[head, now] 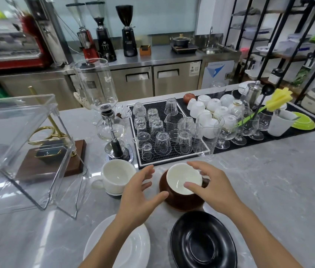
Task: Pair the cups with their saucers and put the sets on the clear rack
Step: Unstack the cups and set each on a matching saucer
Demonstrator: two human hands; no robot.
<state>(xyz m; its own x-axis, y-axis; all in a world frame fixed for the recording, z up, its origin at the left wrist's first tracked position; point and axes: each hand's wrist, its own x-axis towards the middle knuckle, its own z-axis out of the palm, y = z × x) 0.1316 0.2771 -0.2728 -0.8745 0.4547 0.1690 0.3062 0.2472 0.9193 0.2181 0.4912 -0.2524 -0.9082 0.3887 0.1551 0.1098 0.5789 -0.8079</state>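
A brown cup with a white inside (pixel 179 183) sits on a brown saucer (pixel 183 204) in the middle of the grey counter. My right hand (pixel 210 182) rests its fingers over that cup's right rim. My left hand (pixel 139 192) hovers open just left of it, touching nothing. A white mug (pixel 116 176) stands to the left on a dark base. Nearer me lie a white saucer (pixel 133 246) and a black saucer (pixel 203 240). The clear rack (pixel 23 144) stands at the left.
A black drying mat (pixel 170 161) with several upturned glasses lies behind the cups. A glass siphon brewer (pixel 106 120) and a wooden stand (pixel 54 161) are at the left. White cups, stemmed glasses and green plates fill the right mat.
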